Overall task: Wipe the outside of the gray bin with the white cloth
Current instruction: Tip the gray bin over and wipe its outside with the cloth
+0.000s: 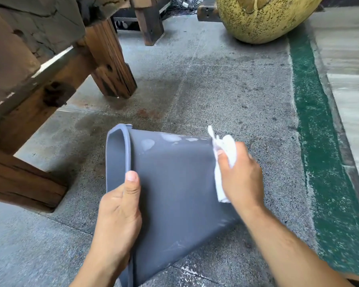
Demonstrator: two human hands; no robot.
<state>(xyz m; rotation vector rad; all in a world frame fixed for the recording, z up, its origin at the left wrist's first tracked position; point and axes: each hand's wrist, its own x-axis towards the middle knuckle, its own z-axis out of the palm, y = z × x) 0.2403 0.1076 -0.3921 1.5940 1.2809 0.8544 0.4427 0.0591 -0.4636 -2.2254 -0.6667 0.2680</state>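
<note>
The gray bin (174, 187) lies tipped on its side above the floor, its open rim to the left and its base to the right. My left hand (118, 214) grips the rim, thumb laid on the outer wall. My right hand (243, 175) holds the bunched white cloth (224, 162) against the bin's right end, near the base. Pale smears show on the upper part of the wall.
A heavy wooden bench with thick legs (112, 65) stands to the left. A large speckled yellow pot (263, 15) sits at the back right. A green strip (319, 141) runs along the speckled concrete floor on the right.
</note>
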